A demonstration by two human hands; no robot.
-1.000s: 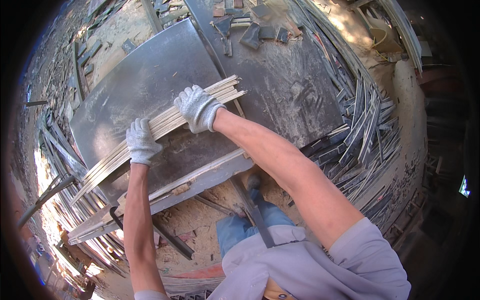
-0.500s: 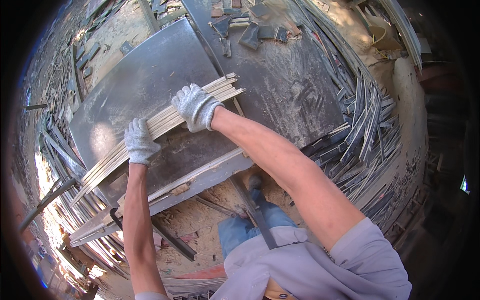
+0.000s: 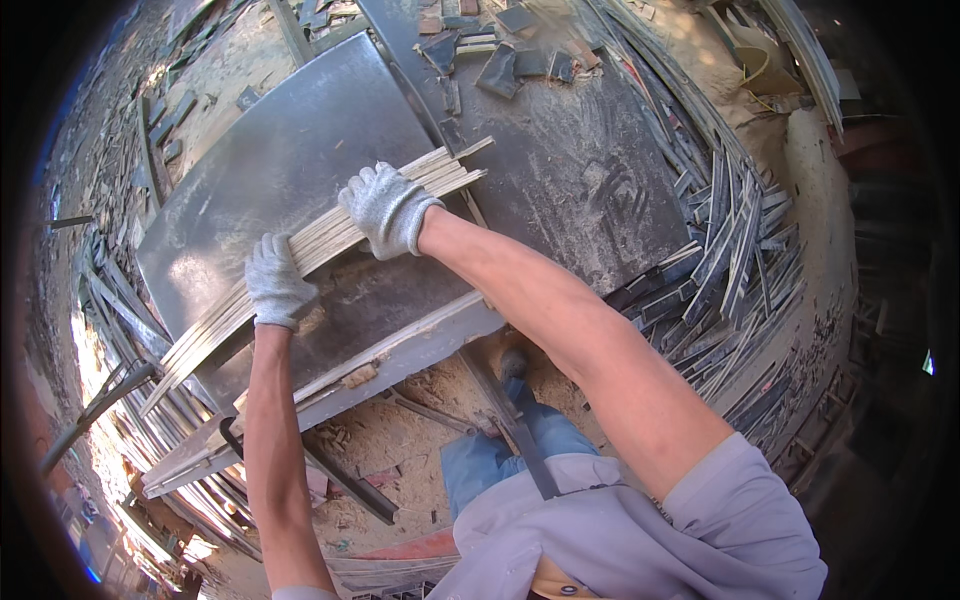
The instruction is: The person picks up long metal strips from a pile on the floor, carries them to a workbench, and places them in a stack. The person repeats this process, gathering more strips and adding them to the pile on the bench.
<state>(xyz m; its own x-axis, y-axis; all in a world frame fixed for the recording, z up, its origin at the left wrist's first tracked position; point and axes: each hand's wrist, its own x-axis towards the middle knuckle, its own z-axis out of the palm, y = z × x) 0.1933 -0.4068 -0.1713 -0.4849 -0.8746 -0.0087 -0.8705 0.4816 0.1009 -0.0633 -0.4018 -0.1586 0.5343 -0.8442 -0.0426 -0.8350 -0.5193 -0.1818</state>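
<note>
A bundle of long, thin pale wood strips [image 3: 325,238] lies slantwise across a dark, dusty work table [image 3: 285,135]. My left hand [image 3: 278,285], in a grey knitted glove, is closed over the bundle left of its middle. Farther along toward the right end, my right hand [image 3: 387,210], gloved alike, grips the same strips from above. The fingers of both hands curl over the far edge, and their tips are partly hidden. At the right end the strips finish unevenly, one jutting past the others. Their left ends fan out slightly beyond my left hand.
Dark offcut blocks [image 3: 498,72] lie at the table's far side. Heaped narrow strips [image 3: 722,250] crowd the right, and more strips [image 3: 125,310] lie at the left. A grey-faced beam [image 3: 400,352] runs along the near edge. A dark gap [image 3: 415,100] divides the tabletop.
One strip now sticks out farther at the bundle's right end. Both hands keep their grip and appear slightly farther left and up, while the view has shifted a little.
</note>
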